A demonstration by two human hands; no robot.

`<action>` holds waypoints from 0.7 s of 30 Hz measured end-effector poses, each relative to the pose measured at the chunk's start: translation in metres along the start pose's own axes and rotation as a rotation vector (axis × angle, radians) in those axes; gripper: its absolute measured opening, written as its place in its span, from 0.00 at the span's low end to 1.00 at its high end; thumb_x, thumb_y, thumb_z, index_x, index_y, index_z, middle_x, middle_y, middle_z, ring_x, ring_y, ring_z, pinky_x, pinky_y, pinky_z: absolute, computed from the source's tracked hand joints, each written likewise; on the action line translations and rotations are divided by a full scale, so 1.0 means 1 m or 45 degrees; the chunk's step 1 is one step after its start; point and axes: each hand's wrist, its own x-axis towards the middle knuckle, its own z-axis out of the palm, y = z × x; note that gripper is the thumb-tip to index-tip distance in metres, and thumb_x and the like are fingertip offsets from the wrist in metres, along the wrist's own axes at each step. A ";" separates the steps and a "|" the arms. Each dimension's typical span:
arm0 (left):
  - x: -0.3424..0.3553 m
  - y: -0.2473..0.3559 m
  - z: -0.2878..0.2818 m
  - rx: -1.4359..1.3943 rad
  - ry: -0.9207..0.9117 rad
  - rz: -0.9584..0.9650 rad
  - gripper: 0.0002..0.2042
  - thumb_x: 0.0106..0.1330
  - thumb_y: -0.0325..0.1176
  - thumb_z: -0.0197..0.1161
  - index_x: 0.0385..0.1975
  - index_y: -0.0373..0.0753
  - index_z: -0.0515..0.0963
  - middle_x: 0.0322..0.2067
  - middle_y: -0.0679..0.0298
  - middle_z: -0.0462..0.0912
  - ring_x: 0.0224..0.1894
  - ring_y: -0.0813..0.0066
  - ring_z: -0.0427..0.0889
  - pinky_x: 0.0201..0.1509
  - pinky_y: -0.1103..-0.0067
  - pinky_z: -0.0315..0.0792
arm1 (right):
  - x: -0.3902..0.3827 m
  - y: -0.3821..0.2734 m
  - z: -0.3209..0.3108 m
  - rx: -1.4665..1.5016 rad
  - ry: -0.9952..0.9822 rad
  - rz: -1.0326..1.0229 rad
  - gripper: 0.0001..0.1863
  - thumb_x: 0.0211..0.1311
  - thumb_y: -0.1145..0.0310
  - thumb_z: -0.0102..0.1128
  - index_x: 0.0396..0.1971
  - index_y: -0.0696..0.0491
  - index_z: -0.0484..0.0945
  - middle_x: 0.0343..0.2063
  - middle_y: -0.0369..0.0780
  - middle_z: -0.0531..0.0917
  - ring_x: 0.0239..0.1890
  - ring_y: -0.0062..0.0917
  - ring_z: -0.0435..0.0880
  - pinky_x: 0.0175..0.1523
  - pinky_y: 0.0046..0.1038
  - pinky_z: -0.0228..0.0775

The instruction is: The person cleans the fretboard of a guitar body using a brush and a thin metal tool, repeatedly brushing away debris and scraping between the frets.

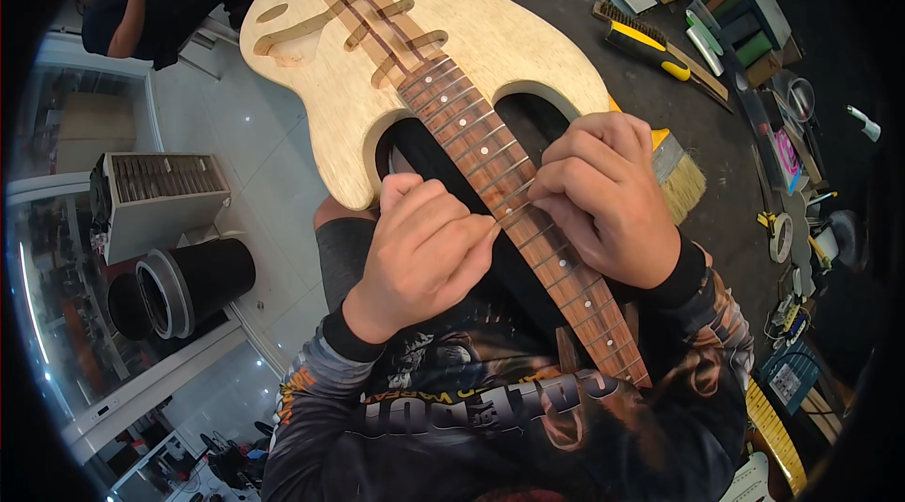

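An unfinished electric guitar body [514,35] of pale bare wood lies across my lap, with routed slots along its striped centre. Its neck runs down toward me, topped by a brown fretboard [523,235] with white dot inlays and metal frets. My left hand [419,252] is closed at the left edge of the fretboard, thumb and fingertips pinched together. From the other edge my right hand [608,196] reaches over, its fingers also pinched. Between both sets of fingertips runs a thin fret wire [514,211], lying across the board; its ends are hidden by the fingers.
On the dark workbench at right lie a wide paintbrush [683,177], a yellow-and-black handled tool [649,49], a wire brush [630,21] and a tape roll [781,238]. Another guitar neck [775,436] is at lower right. Left are a black bin [217,276] and a seated person [132,7].
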 end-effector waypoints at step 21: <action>-0.003 0.006 -0.018 -0.107 0.092 -0.088 0.11 0.58 0.19 0.83 0.38 0.38 0.89 0.29 0.66 0.82 0.30 0.65 0.78 0.46 0.65 0.66 | 0.004 -0.001 -0.017 0.093 0.002 -0.001 0.21 0.61 0.72 0.84 0.54 0.47 0.88 0.54 0.37 0.89 0.62 0.39 0.84 0.71 0.45 0.68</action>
